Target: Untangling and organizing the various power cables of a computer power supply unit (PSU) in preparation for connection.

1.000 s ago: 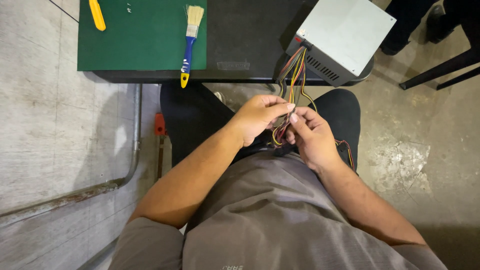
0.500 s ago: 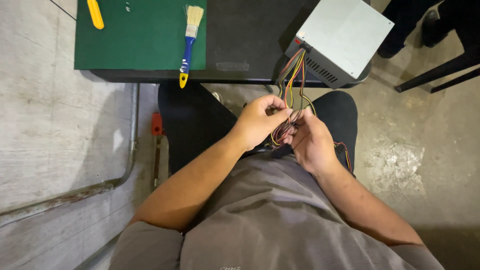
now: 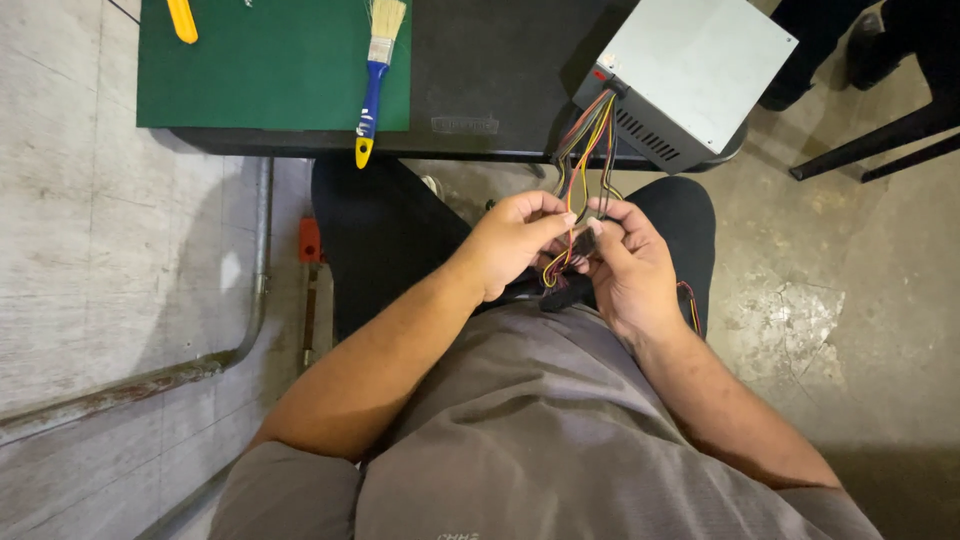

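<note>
- Holding the coloured wire bundle (image 3: 590, 140) over the lap: left hand (image 3: 515, 240) and right hand (image 3: 630, 265), fingers pinched on it.
- Bundle runs up into grey power supply unit (image 3: 690, 70) at the black table's (image 3: 500, 70) edge.
- Blue-handled brush (image 3: 375, 75) lies on green mat (image 3: 270, 70), well apart.

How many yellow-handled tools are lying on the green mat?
2. A paintbrush with a blue-and-yellow handle lies at the green mat's right edge, its tip overhanging the table. A yellow handle lies at the top left, cut off by the frame. Others may be out of view.
</note>
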